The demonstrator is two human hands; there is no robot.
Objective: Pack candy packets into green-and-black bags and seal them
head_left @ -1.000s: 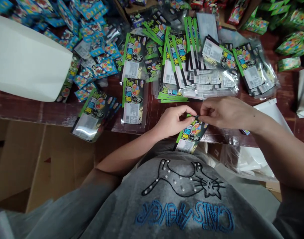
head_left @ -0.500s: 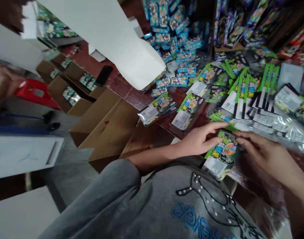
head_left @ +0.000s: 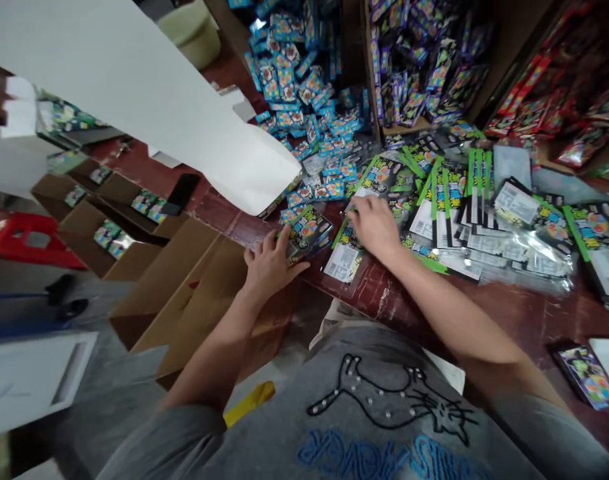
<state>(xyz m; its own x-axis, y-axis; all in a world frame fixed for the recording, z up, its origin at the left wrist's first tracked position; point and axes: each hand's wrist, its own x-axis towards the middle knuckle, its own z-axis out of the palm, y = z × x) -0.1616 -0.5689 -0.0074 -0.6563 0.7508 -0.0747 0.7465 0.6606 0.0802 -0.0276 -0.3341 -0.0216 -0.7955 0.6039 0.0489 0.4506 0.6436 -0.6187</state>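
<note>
My left hand [head_left: 268,268] rests with its fingers apart against a small pile of black-and-green candy packets [head_left: 309,230] at the table edge. My right hand [head_left: 377,223] reaches over another black-and-green packet [head_left: 342,261], which has a white label at its near end. The fingers of this hand bend down onto the packet's upper part, apart from one another; the thumb is mostly hidden. Neither hand lifts anything. Right of it lie more black-and-green packets [head_left: 449,190], fanned out and overlapping, with clear plastic wrappers [head_left: 539,263] along their near side.
Small blue packets [head_left: 289,87] are heaped at the back, beside boxes of purple packets [head_left: 424,67] and red packets [head_left: 549,100]. White card [head_left: 204,127] juts in from upper left. Open cardboard boxes [head_left: 179,280] stand left, near a phone [head_left: 183,193]. A purple packet [head_left: 587,375] lies far right.
Both hands have moved left, away from the packet they held near my body. They now rest on the packets at the table edge. The view has shifted right.
</note>
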